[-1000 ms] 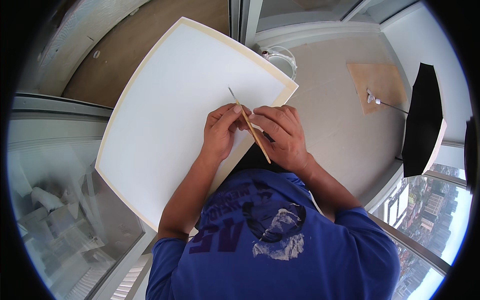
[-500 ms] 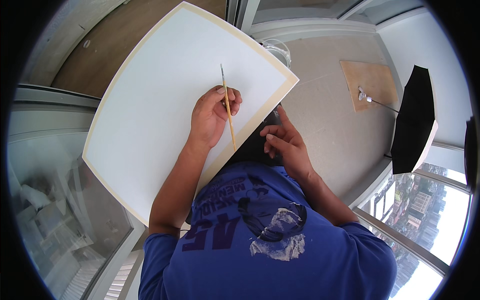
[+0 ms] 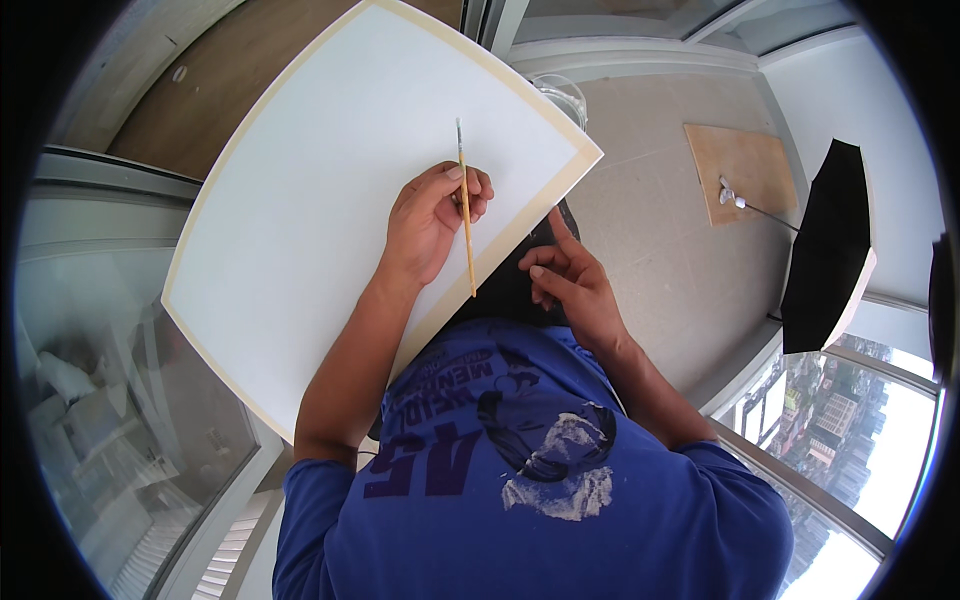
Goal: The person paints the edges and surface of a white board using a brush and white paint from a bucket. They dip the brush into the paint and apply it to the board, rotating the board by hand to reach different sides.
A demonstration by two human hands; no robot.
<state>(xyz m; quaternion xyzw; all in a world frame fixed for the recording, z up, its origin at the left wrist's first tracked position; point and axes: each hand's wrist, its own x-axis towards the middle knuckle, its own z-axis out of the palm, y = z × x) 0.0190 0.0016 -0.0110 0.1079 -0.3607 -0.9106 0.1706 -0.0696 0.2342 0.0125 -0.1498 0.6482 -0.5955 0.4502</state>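
A thin paintbrush (image 3: 466,225) with a yellowish wooden handle is pinched between the thumb and fingers of my left hand (image 3: 430,215). Its bristle tip points away from me, over a large white board (image 3: 290,170) bordered by a pale tan strip. The board's surface looks blank, and my left forearm lies across its near side. Beside the board's right edge is my right hand (image 3: 580,285), holding nothing. Its index finger stretches toward that edge while the other fingers curl loosely; whether the fingertip touches the board, I cannot tell.
A clear bucket (image 3: 562,97) stands behind the board's right corner. On the tiled floor to the right lies a brown flat panel (image 3: 740,175), near a black umbrella-shaped light (image 3: 825,250). Glass panes (image 3: 130,400) are at left, and a window (image 3: 830,430) is at lower right.
My left hand has shifted slightly right and away from me, and the paintbrush now stands straighter. The right hand has hardly moved.
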